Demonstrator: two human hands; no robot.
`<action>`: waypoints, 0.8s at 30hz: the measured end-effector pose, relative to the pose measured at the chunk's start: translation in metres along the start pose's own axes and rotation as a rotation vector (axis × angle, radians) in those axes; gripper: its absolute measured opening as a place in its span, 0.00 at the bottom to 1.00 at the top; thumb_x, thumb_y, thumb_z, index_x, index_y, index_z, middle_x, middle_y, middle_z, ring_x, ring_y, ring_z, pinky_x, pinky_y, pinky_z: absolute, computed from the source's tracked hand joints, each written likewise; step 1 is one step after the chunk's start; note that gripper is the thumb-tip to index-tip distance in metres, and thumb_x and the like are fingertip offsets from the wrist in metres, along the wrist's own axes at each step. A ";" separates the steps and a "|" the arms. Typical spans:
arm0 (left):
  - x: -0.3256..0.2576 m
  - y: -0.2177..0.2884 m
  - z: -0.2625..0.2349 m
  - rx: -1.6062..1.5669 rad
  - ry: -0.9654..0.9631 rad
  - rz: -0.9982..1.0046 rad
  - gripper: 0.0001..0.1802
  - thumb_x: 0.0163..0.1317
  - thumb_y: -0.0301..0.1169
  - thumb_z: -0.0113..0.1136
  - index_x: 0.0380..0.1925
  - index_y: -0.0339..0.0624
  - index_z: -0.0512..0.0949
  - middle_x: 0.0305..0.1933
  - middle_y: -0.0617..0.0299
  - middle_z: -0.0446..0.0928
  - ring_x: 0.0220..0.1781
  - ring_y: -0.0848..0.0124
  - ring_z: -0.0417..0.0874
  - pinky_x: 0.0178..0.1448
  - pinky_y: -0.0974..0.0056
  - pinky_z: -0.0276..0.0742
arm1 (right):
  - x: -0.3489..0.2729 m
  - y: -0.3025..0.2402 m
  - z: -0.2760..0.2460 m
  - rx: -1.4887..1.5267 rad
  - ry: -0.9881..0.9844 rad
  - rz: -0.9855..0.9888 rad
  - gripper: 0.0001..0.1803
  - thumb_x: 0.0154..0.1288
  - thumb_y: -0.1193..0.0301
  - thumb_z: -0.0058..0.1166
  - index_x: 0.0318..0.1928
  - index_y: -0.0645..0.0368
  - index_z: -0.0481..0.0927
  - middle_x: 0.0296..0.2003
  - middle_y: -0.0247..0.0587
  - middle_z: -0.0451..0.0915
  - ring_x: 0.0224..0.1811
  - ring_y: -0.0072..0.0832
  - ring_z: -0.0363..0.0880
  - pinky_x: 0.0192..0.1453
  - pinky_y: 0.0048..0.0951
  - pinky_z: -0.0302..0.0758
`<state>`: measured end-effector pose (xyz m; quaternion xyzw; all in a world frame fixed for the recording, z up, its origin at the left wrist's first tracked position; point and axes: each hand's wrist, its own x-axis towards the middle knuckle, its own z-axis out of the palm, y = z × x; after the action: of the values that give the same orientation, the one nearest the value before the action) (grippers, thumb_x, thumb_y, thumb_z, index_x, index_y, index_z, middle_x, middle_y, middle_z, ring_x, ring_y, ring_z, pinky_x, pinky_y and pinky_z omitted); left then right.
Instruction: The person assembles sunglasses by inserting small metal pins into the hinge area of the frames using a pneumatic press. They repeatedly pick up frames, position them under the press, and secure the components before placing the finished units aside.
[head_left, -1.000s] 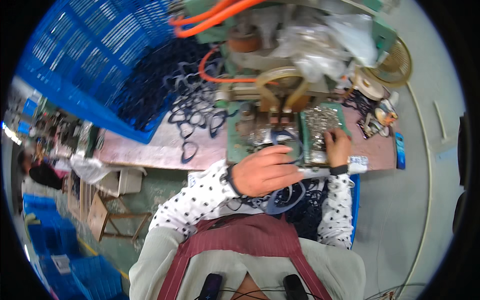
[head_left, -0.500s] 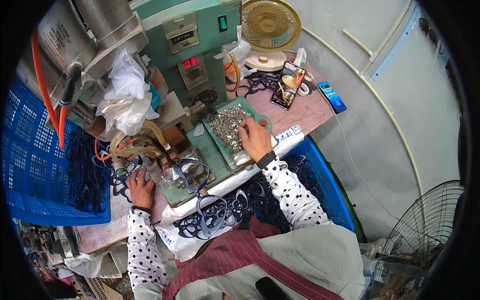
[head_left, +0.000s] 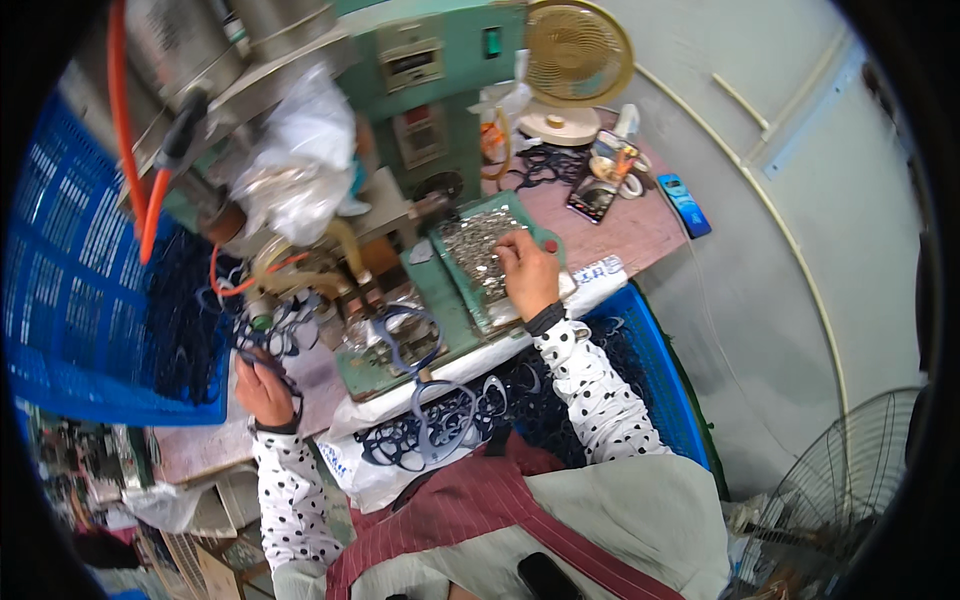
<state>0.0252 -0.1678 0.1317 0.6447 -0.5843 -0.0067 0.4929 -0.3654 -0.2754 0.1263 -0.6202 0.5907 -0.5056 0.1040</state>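
My right hand point(head_left: 531, 276) is over a green tray point(head_left: 484, 322) filled with small shiny metal pieces point(head_left: 475, 240). Its thumb and fingers are pinched together at the heap; what lies between them is too small to make out. My left hand point(head_left: 264, 390) is closed on a dark blue goggle-shaped frame point(head_left: 292, 385), which partly loops along the fingers. More dark frames point(head_left: 285, 335) lie tangled just beyond it. A larger blue goggle-shaped frame point(head_left: 440, 425) hangs at the front of the green press point(head_left: 450, 45), between my hands.
Blue baskets of dark frames stand at the left point(head_left: 70, 300) and the right front point(head_left: 665, 370). A plastic bag point(head_left: 305, 150) and orange hoses point(head_left: 127, 120) hang by the press. Behind are a desk fan point(head_left: 578, 50) and two phones point(head_left: 684, 205); a wire fan point(head_left: 850, 480) stands lower right.
My left hand has drawn back from the tangled frames, with a dark frame now in its fingers. My right hand stays at the metal pieces. The whole view has shifted and blurred slightly.
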 end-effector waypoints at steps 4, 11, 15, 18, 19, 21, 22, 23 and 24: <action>0.004 0.087 0.007 0.038 0.135 -0.074 0.07 0.65 0.22 0.50 0.40 0.39 0.77 0.32 0.56 0.78 0.31 0.61 0.79 0.36 0.63 0.73 | 0.005 -0.034 0.000 0.303 -0.112 0.032 0.04 0.61 0.76 0.57 0.38 0.58 0.79 0.27 0.44 0.83 0.27 0.41 0.84 0.32 0.35 0.77; 0.000 0.166 0.025 -0.055 -0.187 0.874 0.21 0.50 0.32 0.68 0.48 0.53 0.82 0.44 0.63 0.82 0.44 0.68 0.81 0.58 0.55 0.73 | 0.003 -0.115 -0.024 0.551 -0.350 0.062 0.06 0.54 0.81 0.62 0.35 0.63 0.85 0.32 0.40 0.83 0.34 0.26 0.79 0.41 0.25 0.74; 0.002 0.172 0.041 -0.195 -0.224 0.892 0.23 0.50 0.36 0.67 0.48 0.45 0.81 0.42 0.60 0.81 0.40 0.65 0.81 0.55 0.56 0.76 | -0.002 -0.135 -0.025 0.584 -0.589 0.196 0.09 0.56 0.82 0.62 0.40 0.66 0.83 0.33 0.32 0.82 0.30 0.13 0.74 0.34 0.16 0.70; -0.002 0.173 0.045 -0.225 -0.222 0.887 0.23 0.51 0.37 0.67 0.49 0.44 0.81 0.42 0.60 0.81 0.38 0.65 0.81 0.53 0.56 0.76 | 0.000 -0.144 -0.015 0.629 -0.516 0.236 0.16 0.55 0.81 0.63 0.44 0.67 0.77 0.32 0.34 0.81 0.30 0.13 0.74 0.33 0.16 0.70; -0.003 0.174 0.044 -0.225 -0.217 0.924 0.22 0.52 0.37 0.66 0.48 0.42 0.81 0.42 0.59 0.81 0.37 0.64 0.80 0.52 0.57 0.77 | 0.004 -0.146 -0.013 0.563 -0.561 0.263 0.23 0.53 0.81 0.65 0.48 0.65 0.69 0.30 0.35 0.80 0.30 0.14 0.74 0.32 0.16 0.70; -0.006 0.176 0.041 -0.261 -0.225 0.982 0.20 0.55 0.37 0.65 0.47 0.40 0.81 0.42 0.58 0.81 0.35 0.66 0.80 0.50 0.58 0.77 | 0.004 -0.153 -0.010 0.583 -0.560 0.292 0.25 0.52 0.82 0.65 0.49 0.65 0.68 0.29 0.35 0.79 0.30 0.14 0.74 0.32 0.17 0.70; -0.009 0.177 0.039 -0.281 -0.218 0.993 0.20 0.56 0.36 0.65 0.47 0.39 0.81 0.41 0.58 0.81 0.35 0.66 0.80 0.50 0.58 0.77 | 0.003 -0.156 -0.008 0.593 -0.561 0.306 0.26 0.52 0.82 0.65 0.50 0.65 0.67 0.29 0.35 0.79 0.30 0.14 0.74 0.32 0.17 0.70; -0.010 0.179 0.037 -0.314 -0.192 1.001 0.18 0.56 0.33 0.63 0.46 0.39 0.81 0.41 0.58 0.81 0.36 0.66 0.81 0.51 0.59 0.77 | 0.003 -0.157 -0.007 0.630 -0.556 0.313 0.28 0.50 0.83 0.66 0.50 0.64 0.66 0.29 0.35 0.79 0.28 0.14 0.73 0.31 0.17 0.70; -0.009 0.180 0.036 -0.343 -0.185 1.021 0.18 0.55 0.32 0.62 0.46 0.39 0.81 0.41 0.58 0.81 0.36 0.66 0.81 0.51 0.59 0.77 | 0.003 -0.157 -0.007 0.637 -0.545 0.320 0.28 0.50 0.83 0.65 0.51 0.64 0.66 0.29 0.35 0.79 0.28 0.15 0.73 0.32 0.17 0.70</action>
<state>-0.1328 -0.1537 0.2236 0.1861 -0.8545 0.0817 0.4780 -0.2723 -0.2305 0.2451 -0.5685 0.4452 -0.4579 0.5185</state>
